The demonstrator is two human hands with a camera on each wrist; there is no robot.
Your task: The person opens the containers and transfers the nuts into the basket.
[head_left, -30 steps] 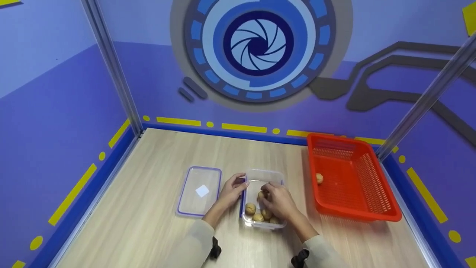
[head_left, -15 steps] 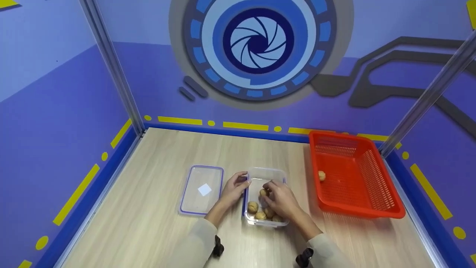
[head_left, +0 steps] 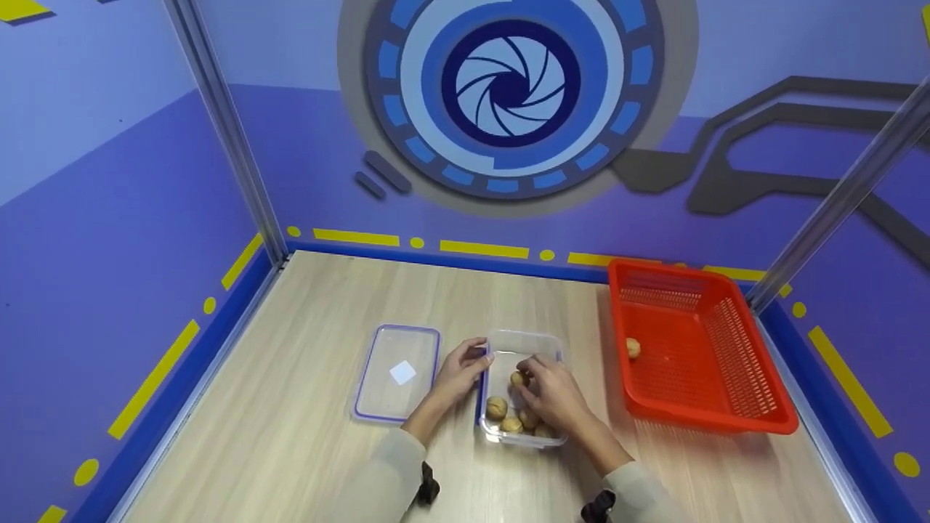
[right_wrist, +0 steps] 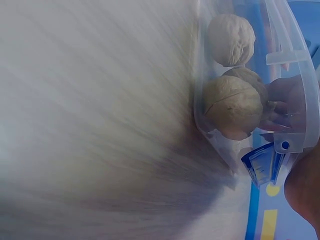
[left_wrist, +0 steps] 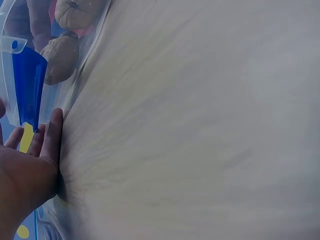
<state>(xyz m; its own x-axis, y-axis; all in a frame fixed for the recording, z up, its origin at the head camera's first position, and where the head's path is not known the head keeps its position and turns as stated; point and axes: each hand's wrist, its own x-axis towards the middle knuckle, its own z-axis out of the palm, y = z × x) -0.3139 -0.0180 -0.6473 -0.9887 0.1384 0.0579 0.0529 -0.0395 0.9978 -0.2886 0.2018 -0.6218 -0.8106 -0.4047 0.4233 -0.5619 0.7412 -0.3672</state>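
A clear plastic food container point(head_left: 523, 340) stands on the table between both hands, its blue side flap point(left_wrist: 27, 82) hanging down. Several walnuts point(head_left: 496, 407) lie at its near end, seen through the wall as a close group of walnuts point(right_wrist: 233, 107) in the right wrist view. My right hand point(head_left: 554, 392) reaches into the container and pinches a walnut point(head_left: 518, 378) between thumb and fingers. On the left side my left hand point(head_left: 459, 372) rests against the container, thumb at the rim and fingers point(left_wrist: 52, 137) extended along the outer wall.
A clear lid point(head_left: 379, 363) with a purple-blue seal and a white square label lies left of the container. To the right stands a red perforated basket point(head_left: 683, 414) with one walnut point(head_left: 633, 349) inside. Printed walls and metal posts enclose the wooden table point(head_left: 320, 319).
The head view has shifted slightly, moving the whole scene a little to the right. Both hands keep their places at the container, and the right still pinches the walnut.
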